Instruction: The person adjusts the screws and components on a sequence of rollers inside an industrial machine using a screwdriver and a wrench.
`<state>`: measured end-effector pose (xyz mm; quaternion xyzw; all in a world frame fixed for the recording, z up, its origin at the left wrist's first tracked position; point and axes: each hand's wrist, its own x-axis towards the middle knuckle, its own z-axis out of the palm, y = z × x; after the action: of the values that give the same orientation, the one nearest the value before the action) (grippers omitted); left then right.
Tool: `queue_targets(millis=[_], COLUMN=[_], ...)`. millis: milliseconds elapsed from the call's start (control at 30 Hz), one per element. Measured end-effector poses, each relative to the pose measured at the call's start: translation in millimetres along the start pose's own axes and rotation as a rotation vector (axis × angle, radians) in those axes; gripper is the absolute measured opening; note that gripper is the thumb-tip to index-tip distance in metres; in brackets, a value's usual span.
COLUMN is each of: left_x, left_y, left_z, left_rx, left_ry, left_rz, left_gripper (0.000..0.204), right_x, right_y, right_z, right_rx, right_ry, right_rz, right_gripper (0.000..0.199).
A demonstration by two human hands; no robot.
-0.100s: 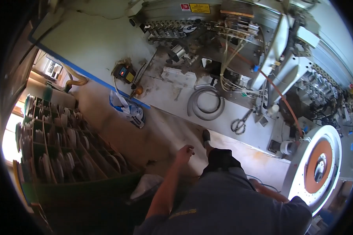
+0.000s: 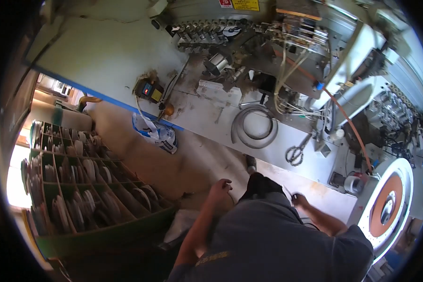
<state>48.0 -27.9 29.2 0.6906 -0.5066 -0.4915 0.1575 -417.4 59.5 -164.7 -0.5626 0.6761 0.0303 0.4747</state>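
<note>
Lying on the flat white worktable, dark metal scissors with looped handles slant lengthwise, blades pointing away and rightward. The left hand hangs released, fingers loosely half-curled; whether the right hand grips anything, I cannot tell.

From the head, a wide fisheye looks down past the near torso toward the bench.

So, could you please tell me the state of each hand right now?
Left hand: loosely curled, partly open, nothing visible in it.
Right hand: cannot be told.
</note>
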Motion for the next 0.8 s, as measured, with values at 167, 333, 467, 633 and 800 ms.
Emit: queue_targets(millis=[167,333,467,633,800], left_x=[53,210,362,586,747], left_y=[105,151,258,374,411], left_z=[-131,-266,-343,-391,-358], left_rx=[0.072,0.007,0.170,0.433,1.003], left_ry=[0.069,0.221,0.262,0.264,0.212], left_rz=[-0.123,0.212,0.535,0.998,1.241], left_gripper=[0.036,0.023,0.026,0.062,0.109], right_x=[61,107,147,209,296], right_y=[-333,-503,-594,-701,-766], right_z=[-170,-229,-303,-370,-414], right_rx=[0.437,0.427,0.262,-0.057,-0.345], right_ry=[-0.091,0.181,0.506,0.958,1.016], right_rz=[-0.166,-0.635,-0.642,-0.491,-0.309], right_gripper=[0.042,0.029,0.033,0.029,0.017])
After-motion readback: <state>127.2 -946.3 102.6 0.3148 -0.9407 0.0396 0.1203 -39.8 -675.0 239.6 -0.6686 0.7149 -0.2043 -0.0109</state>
